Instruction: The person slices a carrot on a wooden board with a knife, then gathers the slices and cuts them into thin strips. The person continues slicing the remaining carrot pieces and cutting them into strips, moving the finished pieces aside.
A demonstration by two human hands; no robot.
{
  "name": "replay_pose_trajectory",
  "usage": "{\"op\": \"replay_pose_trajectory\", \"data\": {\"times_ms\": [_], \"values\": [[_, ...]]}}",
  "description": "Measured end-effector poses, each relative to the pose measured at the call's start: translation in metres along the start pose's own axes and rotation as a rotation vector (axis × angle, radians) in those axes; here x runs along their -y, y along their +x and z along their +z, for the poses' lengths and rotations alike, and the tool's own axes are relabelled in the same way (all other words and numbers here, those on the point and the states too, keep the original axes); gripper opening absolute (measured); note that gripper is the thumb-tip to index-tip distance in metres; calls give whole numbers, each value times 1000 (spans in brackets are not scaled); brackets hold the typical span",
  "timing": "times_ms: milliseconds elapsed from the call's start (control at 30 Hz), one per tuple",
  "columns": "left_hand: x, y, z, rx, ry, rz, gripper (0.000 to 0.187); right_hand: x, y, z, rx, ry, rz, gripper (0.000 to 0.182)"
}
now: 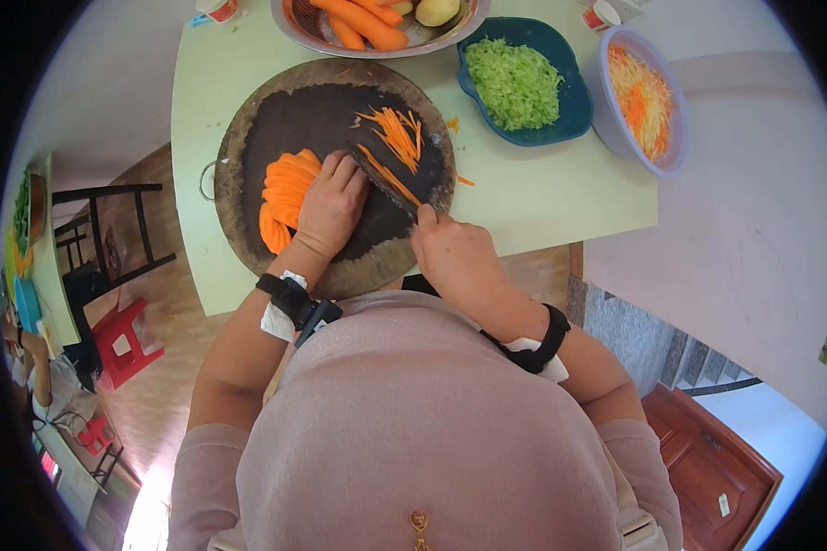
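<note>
Nearest, the person's shirt (423, 395), pale pinkish, with a wristband on each wrist and white padding tucked under the bands.
Right hand (455, 253): closed, fingers wrapped at the near end of a knife (390, 184); the handle is hidden in the grip. Blade slanting away to the left, its far end close to the left fingers.
Left hand (334, 197): not spread; fingers bent and held together, lying against the right side of the carrot slices (287, 188). The fingertips are too hidden to tell whether they pinch anything.
Chopping board (239, 119): one, round and worn, with a metal ring at its left side. It bears the carrot slices, overlapping in a curved row on the left, and the carrot strips (400, 138) on the right. More strips lie along the blade.
Table (551, 197): pale green, under the board, with a few orange scraps just right of it.
Beyond and right: a dark teal basin (547, 136) of shredded greens (515, 83); beside it, a pale purple bowl (606, 119) of orange and pale shreds (643, 101).
Beyond the board: a metal basin (308, 39) of whole carrots (363, 23) and a potato (436, 11).
Off left, on the floor: a red stool (110, 354).
</note>
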State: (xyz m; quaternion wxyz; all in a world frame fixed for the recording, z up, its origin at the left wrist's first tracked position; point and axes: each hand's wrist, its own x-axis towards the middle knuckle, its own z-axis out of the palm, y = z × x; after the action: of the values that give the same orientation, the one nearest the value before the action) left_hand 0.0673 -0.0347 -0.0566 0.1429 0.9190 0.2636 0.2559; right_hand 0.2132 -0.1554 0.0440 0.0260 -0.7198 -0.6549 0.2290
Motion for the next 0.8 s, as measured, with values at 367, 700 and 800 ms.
{"op": "replay_pose_trajectory", "data": {"times_ms": [367, 700, 800], "values": [[0, 0, -1, -37, -18, 3, 28, 1, 16, 16, -113, -28, -24, 14], [1, -1, 3, -57, -13, 3, 24, -7, 18, 3, -137, 13, -23, 12], [0, -2, 1, -55, -14, 0, 23, -9, 4, 0, -76, -14, -3, 17]]}}
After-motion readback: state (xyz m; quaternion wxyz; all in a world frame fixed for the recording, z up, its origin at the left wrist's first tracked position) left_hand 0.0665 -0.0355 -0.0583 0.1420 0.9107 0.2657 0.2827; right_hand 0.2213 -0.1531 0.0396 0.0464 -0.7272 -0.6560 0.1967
